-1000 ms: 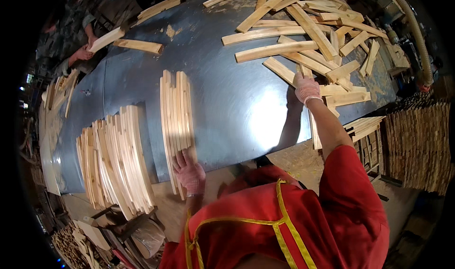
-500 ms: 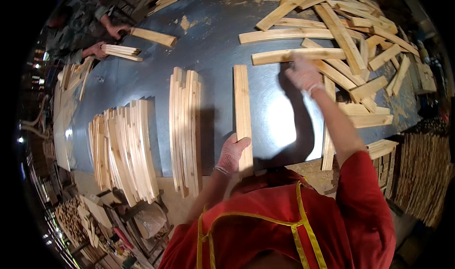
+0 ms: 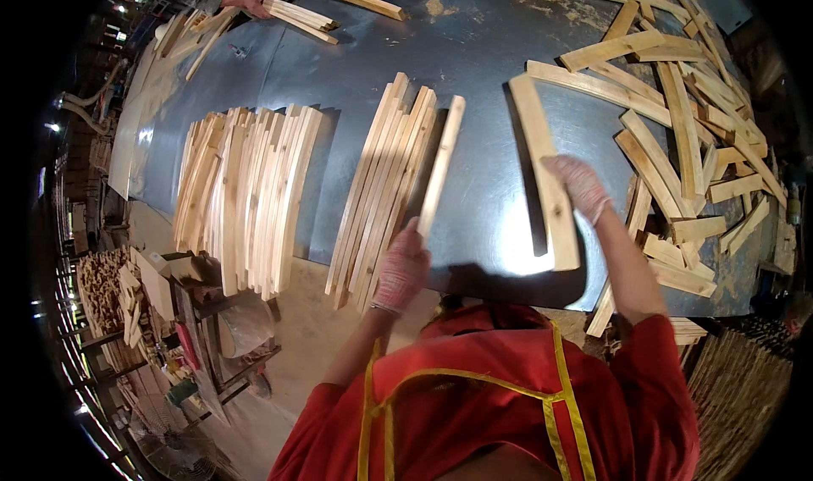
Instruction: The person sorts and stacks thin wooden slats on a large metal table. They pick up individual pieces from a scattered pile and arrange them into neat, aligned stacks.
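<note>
In a pale glove, my left hand (image 3: 402,271) is closed round the near end of a narrow wooden slat (image 3: 442,166), tilted up on its edge. Just left of it stands a row of slats (image 3: 377,189) packed side by side on edge. My right hand (image 3: 577,186), also gloved, grips a broader wooden board (image 3: 544,176) by its right edge; its thumb side lies over the wood. The board is slanted above the dark metal table (image 3: 483,74), its shadow falling to the left. The fingers under the board are hidden.
Farther left stands a wider row of slats (image 3: 250,193). A loose heap of boards (image 3: 677,134) covers the table's right side. Across the table, a co-worker's hand (image 3: 247,5) holds several slats (image 3: 301,17), near another board (image 3: 356,0). Stacked wood (image 3: 737,396) stands below at right.
My right hand has brought a board from the heap toward me. My left hand has moved its slat left, beside the nearer row, and turned it on edge. My view has shifted.
</note>
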Available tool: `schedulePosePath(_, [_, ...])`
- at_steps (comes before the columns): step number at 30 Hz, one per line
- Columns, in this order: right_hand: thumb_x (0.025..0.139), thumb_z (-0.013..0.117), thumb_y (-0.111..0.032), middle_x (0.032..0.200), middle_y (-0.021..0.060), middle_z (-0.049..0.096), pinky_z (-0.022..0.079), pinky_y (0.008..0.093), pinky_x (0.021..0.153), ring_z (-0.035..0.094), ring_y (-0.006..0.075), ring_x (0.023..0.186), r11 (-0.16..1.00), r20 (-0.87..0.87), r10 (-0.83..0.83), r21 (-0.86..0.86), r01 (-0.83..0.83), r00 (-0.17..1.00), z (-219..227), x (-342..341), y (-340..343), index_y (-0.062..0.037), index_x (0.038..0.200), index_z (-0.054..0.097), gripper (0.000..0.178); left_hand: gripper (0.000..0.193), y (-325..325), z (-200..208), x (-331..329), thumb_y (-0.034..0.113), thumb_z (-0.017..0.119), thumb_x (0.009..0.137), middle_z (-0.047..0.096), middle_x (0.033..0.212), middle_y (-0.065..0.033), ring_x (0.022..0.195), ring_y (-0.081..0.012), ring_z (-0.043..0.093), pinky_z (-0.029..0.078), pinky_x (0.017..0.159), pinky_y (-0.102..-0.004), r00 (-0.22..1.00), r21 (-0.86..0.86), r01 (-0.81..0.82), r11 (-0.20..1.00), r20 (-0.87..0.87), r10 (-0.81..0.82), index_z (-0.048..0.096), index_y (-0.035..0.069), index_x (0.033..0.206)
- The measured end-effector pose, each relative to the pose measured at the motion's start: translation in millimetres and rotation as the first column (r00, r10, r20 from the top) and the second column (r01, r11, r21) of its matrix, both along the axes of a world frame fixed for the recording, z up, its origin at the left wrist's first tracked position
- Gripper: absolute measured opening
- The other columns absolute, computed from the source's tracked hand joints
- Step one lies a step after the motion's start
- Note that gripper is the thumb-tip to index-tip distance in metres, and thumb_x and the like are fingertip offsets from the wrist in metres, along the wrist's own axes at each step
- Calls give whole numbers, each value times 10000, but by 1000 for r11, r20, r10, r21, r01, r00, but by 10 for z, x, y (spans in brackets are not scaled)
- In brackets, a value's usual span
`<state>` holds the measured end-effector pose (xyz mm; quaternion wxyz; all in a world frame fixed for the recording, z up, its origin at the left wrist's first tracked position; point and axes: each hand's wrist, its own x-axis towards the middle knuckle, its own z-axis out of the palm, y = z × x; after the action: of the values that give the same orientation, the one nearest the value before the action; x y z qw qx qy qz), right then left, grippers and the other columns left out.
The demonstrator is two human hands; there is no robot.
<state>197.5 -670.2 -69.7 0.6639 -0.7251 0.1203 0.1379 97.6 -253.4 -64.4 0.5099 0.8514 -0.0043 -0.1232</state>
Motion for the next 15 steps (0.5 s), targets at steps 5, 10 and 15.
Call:
schedulePosePath(5, [942,759,-179,1065,74,715,486,320,983,612,191,976,962,-399,-181,120,247,899,-80,-282,771,33,1196,712,334,150,829,303,329,-28,636,921,449,819,34,793,-81,441,449,710,-250,978,31,-186,982,99,182,642,37,1056])
schedulePosePath(10, [965,666,-154,1108,92,702,574,376,933,678,229,985,697,-285,-73,671,253,956,-63,-529,1072,12,1275,629,353,477,1536,537,523,55,669,843,691,1114,-189,994,-408,678,567,861,-494,868,488,-212,847,492,-66,639,61,1319])
schedulePosePath(15, [985,650,-160,1133,110,716,604,472,947,711,291,1029,584,-393,-151,705,403,907,-138,-854,1434,-7,1288,624,341,639,2361,163,556,142,691,882,517,1529,-156,1419,-416,480,376,1188,-556,913,826,-242,508,371,-168,524,135,1499])
